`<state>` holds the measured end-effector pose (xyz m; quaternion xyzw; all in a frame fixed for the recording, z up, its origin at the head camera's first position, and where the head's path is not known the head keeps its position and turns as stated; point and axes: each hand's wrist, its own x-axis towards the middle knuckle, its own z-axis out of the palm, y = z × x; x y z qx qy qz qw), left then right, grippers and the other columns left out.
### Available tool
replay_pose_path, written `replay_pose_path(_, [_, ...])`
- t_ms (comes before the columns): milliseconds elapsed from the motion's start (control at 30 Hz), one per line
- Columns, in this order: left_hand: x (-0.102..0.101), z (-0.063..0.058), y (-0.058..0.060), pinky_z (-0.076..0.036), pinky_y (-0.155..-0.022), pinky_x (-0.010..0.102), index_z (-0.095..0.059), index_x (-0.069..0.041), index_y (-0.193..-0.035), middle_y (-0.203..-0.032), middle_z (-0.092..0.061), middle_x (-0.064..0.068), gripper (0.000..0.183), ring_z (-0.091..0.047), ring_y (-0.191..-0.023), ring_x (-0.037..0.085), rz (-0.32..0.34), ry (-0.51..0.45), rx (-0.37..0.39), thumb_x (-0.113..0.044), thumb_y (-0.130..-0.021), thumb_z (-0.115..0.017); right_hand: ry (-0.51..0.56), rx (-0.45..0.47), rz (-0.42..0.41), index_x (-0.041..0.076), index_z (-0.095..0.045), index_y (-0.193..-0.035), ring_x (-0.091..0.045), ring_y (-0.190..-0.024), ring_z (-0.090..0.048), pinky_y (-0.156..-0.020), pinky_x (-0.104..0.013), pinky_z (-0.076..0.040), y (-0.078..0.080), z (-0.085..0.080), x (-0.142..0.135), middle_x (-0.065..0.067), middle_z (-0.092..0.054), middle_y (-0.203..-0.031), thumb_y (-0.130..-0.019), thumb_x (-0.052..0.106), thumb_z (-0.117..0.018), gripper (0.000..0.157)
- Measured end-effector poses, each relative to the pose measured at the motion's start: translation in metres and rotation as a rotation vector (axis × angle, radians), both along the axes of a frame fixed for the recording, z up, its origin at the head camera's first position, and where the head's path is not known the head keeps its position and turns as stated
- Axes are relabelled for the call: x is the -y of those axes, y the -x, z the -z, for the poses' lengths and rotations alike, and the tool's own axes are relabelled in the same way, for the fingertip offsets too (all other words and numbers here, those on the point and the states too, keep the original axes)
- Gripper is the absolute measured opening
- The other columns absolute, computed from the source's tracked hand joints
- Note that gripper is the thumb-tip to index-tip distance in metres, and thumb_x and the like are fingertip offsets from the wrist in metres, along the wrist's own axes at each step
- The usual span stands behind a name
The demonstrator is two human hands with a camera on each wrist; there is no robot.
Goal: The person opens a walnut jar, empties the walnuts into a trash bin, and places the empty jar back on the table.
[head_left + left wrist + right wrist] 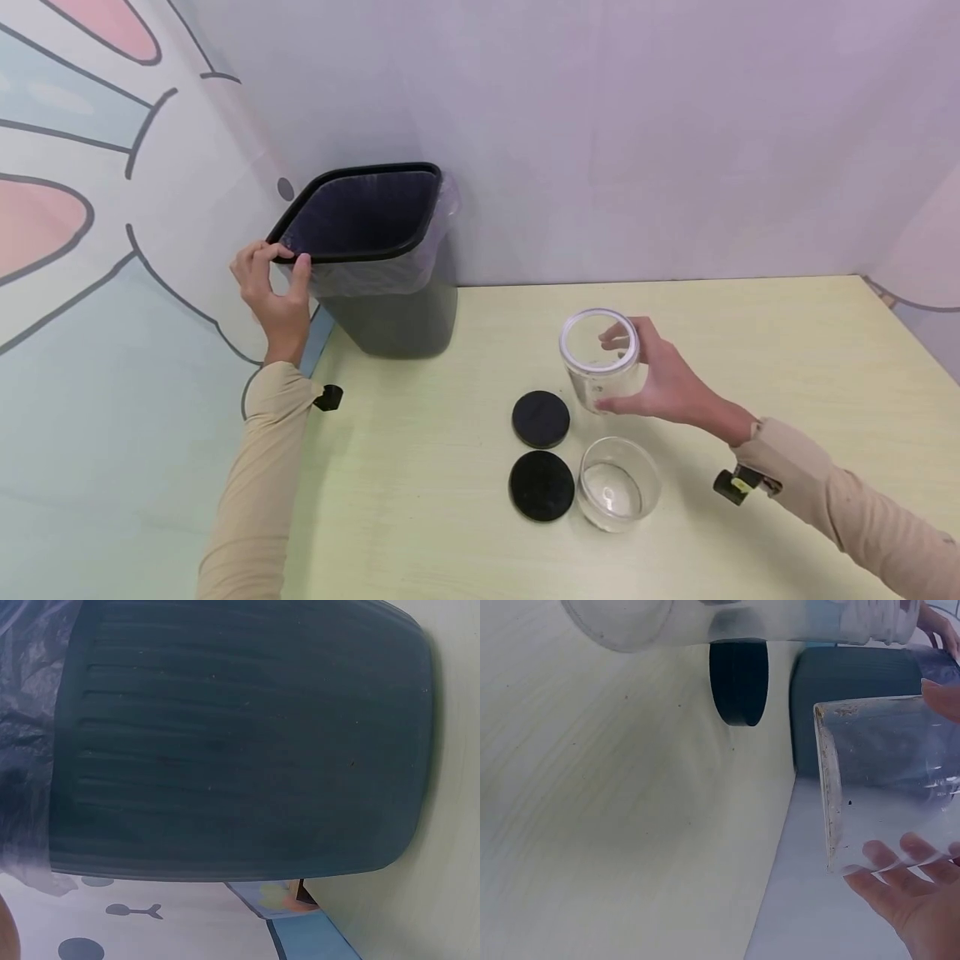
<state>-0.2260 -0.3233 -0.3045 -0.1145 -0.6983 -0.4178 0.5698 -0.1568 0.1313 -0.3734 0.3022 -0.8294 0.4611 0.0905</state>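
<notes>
At the far left, my left hand point(277, 302) pinches the black rim of a dark grey trash bin point(401, 317) at its near-left corner, thumb on the outside. A clear plastic bag point(375, 277) lines the bin and folds over its rim. My right hand point(671, 383) grips a clear jar point(588, 383) round its side, lidless and held above the table. In the right wrist view, brownish specks mark the bottom edge of this jar point(881, 787). A second clear jar point(618, 521), also lidless, stands nearer me. Two round black lids point(541, 419) lie left of the jars.
The pale yellow table point(420, 508) reaches back to a light curtain-like wall point(600, 142). A printed cartoon wall point(187, 225) rises on the left, close to the bin and my left arm.
</notes>
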Motion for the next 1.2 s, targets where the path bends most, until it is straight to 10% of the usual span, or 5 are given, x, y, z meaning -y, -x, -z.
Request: replay_pose_path(1200, [0.000,0.001,0.001,-0.028,-0.091,0.030,-0.058,0.011,-0.085,-0.097,-0.049,-0.009,0.032,-0.039,-0.101,0.011,-0.020,0.002,-0.018,-0.019,-0.079,-0.065,0.076,0.172,0.013,-0.008,-0.038,-0.119,-0.040,-0.109,-0.054,-0.094,-0.049,-0.042,-0.009,0.062,-0.017,-0.020,-0.055,-0.116,-0.054,0.005,-0.091,0.085])
